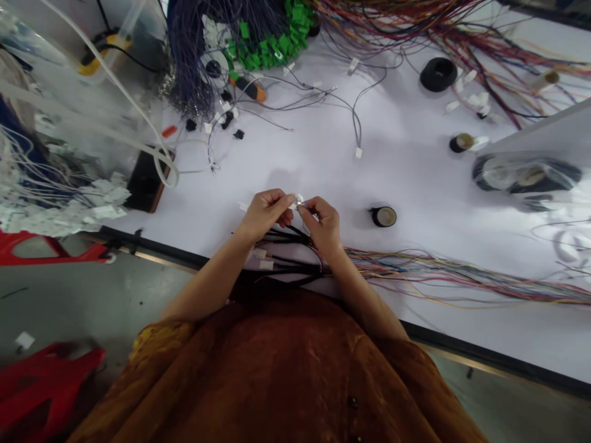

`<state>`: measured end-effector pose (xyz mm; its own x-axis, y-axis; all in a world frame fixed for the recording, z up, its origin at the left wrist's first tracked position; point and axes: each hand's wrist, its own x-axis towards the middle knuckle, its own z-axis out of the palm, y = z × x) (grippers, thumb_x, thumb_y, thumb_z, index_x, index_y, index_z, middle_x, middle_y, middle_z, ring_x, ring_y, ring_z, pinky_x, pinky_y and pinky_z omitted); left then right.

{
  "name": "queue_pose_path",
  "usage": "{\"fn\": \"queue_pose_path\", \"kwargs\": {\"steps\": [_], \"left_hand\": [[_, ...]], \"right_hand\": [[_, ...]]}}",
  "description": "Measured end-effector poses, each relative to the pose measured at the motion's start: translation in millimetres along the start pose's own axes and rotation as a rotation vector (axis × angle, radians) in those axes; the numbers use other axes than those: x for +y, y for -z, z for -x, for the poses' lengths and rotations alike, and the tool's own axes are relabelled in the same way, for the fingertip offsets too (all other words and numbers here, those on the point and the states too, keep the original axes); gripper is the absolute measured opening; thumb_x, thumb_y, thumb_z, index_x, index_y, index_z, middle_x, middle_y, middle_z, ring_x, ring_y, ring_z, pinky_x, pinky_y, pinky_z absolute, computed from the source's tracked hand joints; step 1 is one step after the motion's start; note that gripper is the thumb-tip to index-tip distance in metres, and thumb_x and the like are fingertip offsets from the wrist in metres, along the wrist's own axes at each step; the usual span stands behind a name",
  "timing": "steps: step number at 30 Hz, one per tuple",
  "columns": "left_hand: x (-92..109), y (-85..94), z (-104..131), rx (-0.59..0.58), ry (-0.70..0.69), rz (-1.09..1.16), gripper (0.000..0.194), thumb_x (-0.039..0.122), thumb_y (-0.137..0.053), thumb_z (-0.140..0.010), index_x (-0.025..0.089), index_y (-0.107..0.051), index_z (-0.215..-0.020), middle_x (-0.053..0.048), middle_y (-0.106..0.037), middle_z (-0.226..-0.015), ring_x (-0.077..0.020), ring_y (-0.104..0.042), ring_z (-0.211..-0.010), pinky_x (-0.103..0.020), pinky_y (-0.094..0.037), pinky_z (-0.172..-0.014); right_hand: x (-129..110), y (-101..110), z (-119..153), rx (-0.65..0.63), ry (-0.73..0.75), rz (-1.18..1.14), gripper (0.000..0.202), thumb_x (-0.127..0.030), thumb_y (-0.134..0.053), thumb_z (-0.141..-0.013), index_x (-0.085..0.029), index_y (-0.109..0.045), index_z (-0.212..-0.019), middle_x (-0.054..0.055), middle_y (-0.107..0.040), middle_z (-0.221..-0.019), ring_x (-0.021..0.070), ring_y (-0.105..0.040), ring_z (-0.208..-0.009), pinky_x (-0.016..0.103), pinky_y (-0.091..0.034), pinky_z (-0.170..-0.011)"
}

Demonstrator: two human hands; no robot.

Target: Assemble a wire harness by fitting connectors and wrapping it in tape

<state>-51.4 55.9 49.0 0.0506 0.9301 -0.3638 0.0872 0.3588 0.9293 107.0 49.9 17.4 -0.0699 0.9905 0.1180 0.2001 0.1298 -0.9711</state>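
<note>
Close to the table's front edge, my two hands meet in front of me. A small white connector [299, 200] shows between my fingertips, its details too small to make out. My left hand [270, 212] pinches it from the left. On the other side, my right hand [322, 223] is closed in a pinch on what looks like a thin wire end with a bit of blue. Beneath my hands runs a wire harness [397, 264], with black-sleeved branches and white connectors [266, 264] at its left end and many coloured loose wires trailing right.
A roll of black tape [384, 216] stands right of my hands; another, larger roll [438, 74] lies farther back. Bundled wires with green connectors [277, 49] lie at the back, near an orange-handled tool [250, 88]. White-connector cables [69, 203] hang at left above a red stool [50, 246].
</note>
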Motion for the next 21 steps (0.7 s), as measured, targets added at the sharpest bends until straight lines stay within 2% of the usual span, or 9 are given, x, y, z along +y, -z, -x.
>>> {"fn": "queue_pose_path", "kwargs": {"steps": [2,4,8,10,12,14,17,21], "left_hand": [[0.4,2.7,4.9,0.033,-0.040,-0.047,0.031,0.042,-0.065,-0.084,0.016,-0.056,-0.072,-0.003,-0.067,-0.063,-0.0112,-0.065,-0.053,-0.019,-0.050,-0.047],[-1.5,5.1,9.7,0.066,-0.095,-0.084,0.027,0.039,-0.063,-0.086,0.016,-0.055,-0.075,-0.005,-0.071,-0.072,-0.0131,-0.069,-0.062,-0.020,-0.051,-0.051],[-9.8,7.5,14.4,0.055,-0.193,-0.111,0.012,0.029,-0.059,-0.087,0.016,-0.058,-0.086,-0.007,-0.073,-0.092,-0.0109,-0.068,-0.069,-0.022,-0.053,-0.059],[-13.4,8.3,14.0,0.064,-0.216,-0.107,0.009,0.022,-0.056,-0.087,0.017,-0.058,-0.094,-0.005,-0.072,-0.092,-0.0088,-0.065,-0.066,-0.022,-0.052,-0.060],[-14.9,8.8,12.8,0.090,-0.212,-0.096,0.013,0.020,-0.053,-0.087,0.017,-0.057,-0.100,-0.002,-0.070,-0.083,-0.0075,-0.060,-0.061,-0.022,-0.050,-0.059],[-14.1,8.6,11.2,0.106,-0.202,-0.092,0.017,0.021,-0.054,-0.088,0.017,-0.057,-0.104,0.000,-0.067,-0.076,-0.0071,-0.057,-0.058,-0.021,-0.048,-0.058],[-9.4,6.0,9.0,0.062,-0.204,-0.087,0.024,0.029,-0.060,-0.087,0.018,-0.059,-0.108,0.001,-0.063,-0.070,-0.0069,-0.052,-0.054,-0.020,-0.042,-0.053],[-3.4,2.2,7.2,0.014,-0.206,-0.032,0.016,0.033,-0.061,-0.086,0.017,-0.063,-0.088,0.002,-0.058,-0.063,-0.0063,-0.047,-0.051,-0.020,-0.037,-0.049]], "right_hand": [[1.2,7.3,-6.5,0.043,-0.091,0.050,0.022,-0.036,-0.053,-0.091,-0.019,-0.059,-0.078,-0.002,-0.056,-0.068,0.0109,-0.049,-0.064,0.025,-0.041,-0.065],[2.4,12.8,-14.8,0.041,-0.148,0.211,0.025,-0.038,-0.052,-0.091,-0.018,-0.061,-0.079,-0.001,-0.056,-0.067,0.0118,-0.049,-0.063,0.026,-0.039,-0.064],[2.5,8.4,-27.9,-0.156,-0.181,0.653,0.013,-0.031,-0.067,-0.082,-0.018,-0.065,-0.081,0.004,-0.063,-0.078,0.0156,-0.052,-0.070,0.029,-0.038,-0.066],[1.6,2.8,-30.8,-0.243,-0.177,0.713,0.005,-0.023,-0.066,-0.080,-0.018,-0.066,-0.080,0.006,-0.064,-0.082,0.0164,-0.054,-0.072,0.029,-0.038,-0.067],[0.7,0.3,-31.6,-0.285,-0.180,0.590,0.005,-0.020,-0.062,-0.080,-0.017,-0.065,-0.078,0.004,-0.064,-0.077,0.0152,-0.053,-0.070,0.028,-0.038,-0.066],[-0.4,2.1,-30.8,-0.282,-0.180,0.370,0.008,-0.023,-0.060,-0.080,-0.017,-0.065,-0.078,0.001,-0.061,-0.071,0.0132,-0.051,-0.066,0.027,-0.038,-0.064],[-3.7,7.9,-27.1,-0.278,-0.149,0.144,0.014,-0.030,-0.062,-0.079,-0.016,-0.064,-0.077,-0.002,-0.059,-0.069,0.0114,-0.048,-0.064,0.026,-0.038,-0.063],[-11.1,12.0,-21.8,-0.300,-0.157,0.005,0.016,-0.032,-0.063,-0.078,-0.017,-0.063,-0.084,-0.003,-0.055,-0.067,0.0095,-0.046,-0.061,0.024,-0.037,-0.060]]}}
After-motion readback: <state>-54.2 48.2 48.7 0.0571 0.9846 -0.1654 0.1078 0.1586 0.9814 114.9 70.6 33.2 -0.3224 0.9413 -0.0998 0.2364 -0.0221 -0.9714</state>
